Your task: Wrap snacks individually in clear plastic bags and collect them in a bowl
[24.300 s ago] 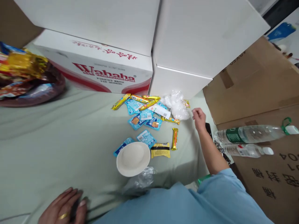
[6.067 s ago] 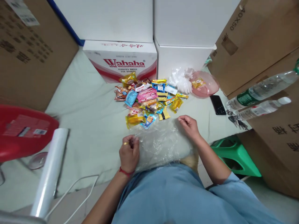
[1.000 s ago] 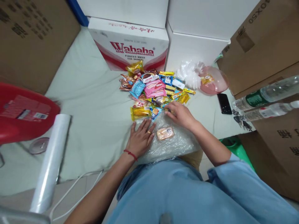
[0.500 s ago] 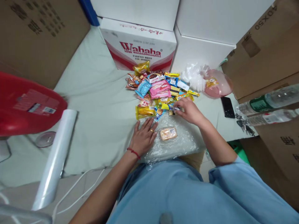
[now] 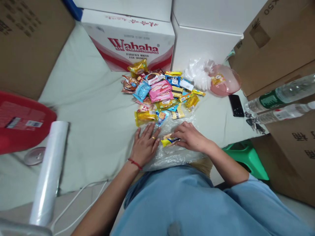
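Observation:
My right hand (image 5: 189, 137) grips a small yellow and dark-blue snack packet (image 5: 168, 141) just in front of me. Under and behind it, partly covered, lies a clear-wrapped biscuit (image 5: 167, 135) on a sheet of clear plastic film (image 5: 157, 160). My left hand (image 5: 145, 144) rests flat with fingers spread at the film's left edge, close to a yellow snack packet (image 5: 145, 118). Beyond both hands is a pile of wrapped snacks, with a pink packet (image 5: 160, 90) and a light-blue packet (image 5: 141, 91) on it.
A Wahaha water carton (image 5: 133, 42) stands behind the pile. At right are a pink bowl (image 5: 228, 82), a black phone (image 5: 236, 105), keys (image 5: 256, 126) and plastic bottles (image 5: 273, 100). A roll of film (image 5: 50, 170) and a red container (image 5: 22, 121) are at left.
My right hand has drawn the yellow and dark-blue packet from the pile toward me, over the wrapped biscuit. My left hand stays flat on the film's edge. The view has shifted somewhat.

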A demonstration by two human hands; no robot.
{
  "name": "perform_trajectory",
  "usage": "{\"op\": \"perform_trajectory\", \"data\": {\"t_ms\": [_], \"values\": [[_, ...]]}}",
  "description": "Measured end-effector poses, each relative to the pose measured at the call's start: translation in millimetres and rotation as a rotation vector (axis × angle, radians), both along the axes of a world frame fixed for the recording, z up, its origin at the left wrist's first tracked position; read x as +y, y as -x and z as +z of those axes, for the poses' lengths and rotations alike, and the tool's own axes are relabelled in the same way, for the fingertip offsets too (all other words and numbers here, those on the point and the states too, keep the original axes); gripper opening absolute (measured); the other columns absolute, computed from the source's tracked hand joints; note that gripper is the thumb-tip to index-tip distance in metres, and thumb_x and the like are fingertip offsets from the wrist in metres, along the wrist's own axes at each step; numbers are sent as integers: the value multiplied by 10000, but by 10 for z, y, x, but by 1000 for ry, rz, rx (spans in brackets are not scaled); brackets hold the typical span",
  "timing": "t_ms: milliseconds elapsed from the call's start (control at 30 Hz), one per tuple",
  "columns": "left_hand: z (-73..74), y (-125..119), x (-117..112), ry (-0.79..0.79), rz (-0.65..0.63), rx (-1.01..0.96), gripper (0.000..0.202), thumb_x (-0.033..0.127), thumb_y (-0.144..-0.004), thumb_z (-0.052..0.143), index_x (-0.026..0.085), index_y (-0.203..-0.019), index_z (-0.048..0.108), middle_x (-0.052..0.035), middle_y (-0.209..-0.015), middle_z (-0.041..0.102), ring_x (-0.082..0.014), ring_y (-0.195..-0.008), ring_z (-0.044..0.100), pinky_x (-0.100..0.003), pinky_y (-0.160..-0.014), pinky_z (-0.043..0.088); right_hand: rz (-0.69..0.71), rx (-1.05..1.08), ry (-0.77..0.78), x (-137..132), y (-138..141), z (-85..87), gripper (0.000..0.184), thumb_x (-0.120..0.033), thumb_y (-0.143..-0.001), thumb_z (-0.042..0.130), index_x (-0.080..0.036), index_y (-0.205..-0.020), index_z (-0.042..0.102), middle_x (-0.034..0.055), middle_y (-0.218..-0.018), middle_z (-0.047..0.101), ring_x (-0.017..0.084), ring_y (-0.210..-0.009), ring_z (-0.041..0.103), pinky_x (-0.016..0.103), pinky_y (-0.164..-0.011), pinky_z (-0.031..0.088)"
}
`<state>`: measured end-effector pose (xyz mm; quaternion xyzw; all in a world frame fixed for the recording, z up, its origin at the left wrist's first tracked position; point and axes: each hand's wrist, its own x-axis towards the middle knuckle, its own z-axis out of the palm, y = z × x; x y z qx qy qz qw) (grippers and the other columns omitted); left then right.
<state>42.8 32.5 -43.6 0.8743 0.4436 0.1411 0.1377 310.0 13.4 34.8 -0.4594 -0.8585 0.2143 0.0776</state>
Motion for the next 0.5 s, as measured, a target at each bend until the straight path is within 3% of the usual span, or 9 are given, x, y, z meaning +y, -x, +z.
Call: {"op": "perform_trajectory", "data": {"t_ms": [200, 333, 400, 500], "values": [[-44, 107, 50, -9, -13, -83, 519, 364, -1073, 396, 295, -1584, 463, -114, -1757, 273, -300, -1610, 314, -587, -1272, 287, -28, -8, 20, 5, 24, -58, 305, -279, -991, 700, -250, -1293, 727, 97, -1138, 703, 271, -1056, 529, 415, -914, 405], [93, 249, 77, -3, -29, -186, 584, 342, -1040, 452, 301, -1618, 386, -88, -1790, 178, -297, -1631, 256, -556, -1284, 325, -55, 74, -7, -28, -38, -51, 343, -392, -1002, 689, -238, -1308, 712, 125, -1239, 686, 277, -1096, 557, 438, -957, 441], [196, 344, 50, 0, -43, -231, 590, 299, -1006, 461, 310, -1594, 420, -73, -1782, 214, -297, -1633, 247, -565, -1297, 310, -38, 168, -37, -101, -139, 2, 409, -463, -1013, 659, -240, -1355, 681, 135, -1283, 674, 274, -1125, 579, 450, -996, 454], [300, 482, -59, 66, -152, -281, 570, 284, -961, 442, 297, -1528, 498, -88, -1714, 379, -306, -1612, 299, -593, -1307, 269, 5, 295, -53, -317, -326, 76, 581, -579, -999, 632, -252, -1477, 581, 139, -1319, 665, 286, -1182, 594, 478, -1039, 464]]}}
